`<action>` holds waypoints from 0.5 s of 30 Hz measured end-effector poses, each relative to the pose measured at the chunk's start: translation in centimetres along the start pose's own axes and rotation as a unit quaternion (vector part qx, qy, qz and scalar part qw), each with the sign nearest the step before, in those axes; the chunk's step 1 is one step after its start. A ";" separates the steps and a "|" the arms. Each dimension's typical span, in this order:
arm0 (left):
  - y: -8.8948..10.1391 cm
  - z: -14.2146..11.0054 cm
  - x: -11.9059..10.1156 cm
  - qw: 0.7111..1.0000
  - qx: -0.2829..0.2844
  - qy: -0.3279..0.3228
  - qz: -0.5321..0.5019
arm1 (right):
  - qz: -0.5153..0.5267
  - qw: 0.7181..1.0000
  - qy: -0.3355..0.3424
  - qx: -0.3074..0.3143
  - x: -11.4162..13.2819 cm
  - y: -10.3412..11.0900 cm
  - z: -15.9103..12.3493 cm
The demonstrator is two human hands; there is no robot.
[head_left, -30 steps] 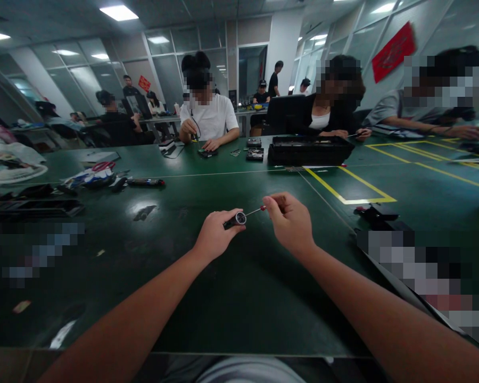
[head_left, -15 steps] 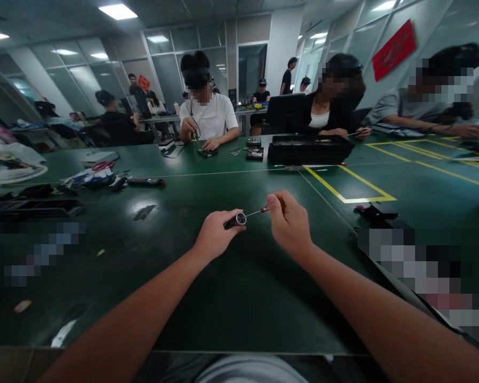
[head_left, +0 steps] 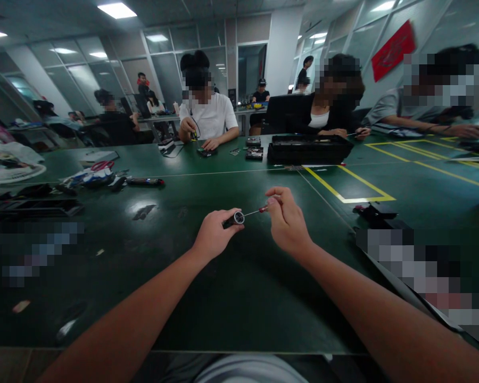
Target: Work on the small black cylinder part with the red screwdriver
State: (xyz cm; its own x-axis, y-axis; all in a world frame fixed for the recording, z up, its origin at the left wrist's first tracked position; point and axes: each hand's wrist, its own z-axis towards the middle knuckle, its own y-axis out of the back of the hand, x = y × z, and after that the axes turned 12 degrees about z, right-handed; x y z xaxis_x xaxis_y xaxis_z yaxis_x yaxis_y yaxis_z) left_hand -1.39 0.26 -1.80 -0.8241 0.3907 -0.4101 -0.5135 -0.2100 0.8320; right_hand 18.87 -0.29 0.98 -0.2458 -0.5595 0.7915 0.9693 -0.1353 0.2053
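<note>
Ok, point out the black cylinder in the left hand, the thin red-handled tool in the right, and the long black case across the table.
Black cylinder (head_left: 230,220): head view, on its side wall.
Thin red-handled tool (head_left: 263,209): head view, on the red handle.
Long black case (head_left: 309,154): head view, on its front wall.

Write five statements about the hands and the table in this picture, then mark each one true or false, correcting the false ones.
1. The left hand holds a dark cylinder. True.
2. The right hand holds nothing. False: it holds a slim tool.
3. The tool's thin shaft points toward the cylinder's round end. True.
4. The table is white. False: it is green.
5. Yellow lines mark part of the table. True.
</note>
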 end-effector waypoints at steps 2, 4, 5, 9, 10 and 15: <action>0.0 0.0 0.1 1.000 -0.003 0.001 0.003 | 0.036 0.999 -0.008 -0.020 -0.3 -0.2 0.1; 0.0 0.0 0.1 1.000 -0.004 -0.006 0.000 | 0.080 0.996 -0.029 -0.034 -0.8 -0.4 0.3; 0.0 0.0 0.0 1.000 -0.005 -0.017 -0.002 | 0.109 0.992 -0.050 -0.041 -1.0 -0.5 0.4; 0.1 0.1 -0.4 0.998 -0.014 -0.058 0.013 | 0.252 0.943 -0.175 -0.126 -2.8 -0.7 1.1; 0.1 0.2 -0.5 0.998 -0.010 -0.056 0.024 | 0.263 0.933 -0.195 -0.151 -3.3 -0.7 1.3; 0.0 0.5 -0.2 0.998 0.037 -0.021 0.050 | 0.236 0.938 -0.192 -0.168 -4.5 -0.7 1.2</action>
State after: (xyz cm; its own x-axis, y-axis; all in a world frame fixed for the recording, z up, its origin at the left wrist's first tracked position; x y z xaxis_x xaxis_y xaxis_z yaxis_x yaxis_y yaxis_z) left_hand -1.11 0.58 -1.50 -0.8582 0.4097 -0.3094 -0.4094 -0.1826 0.8939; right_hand 19.27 3.28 -2.00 0.2889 -0.2954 0.9107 0.9028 -0.2324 -0.3618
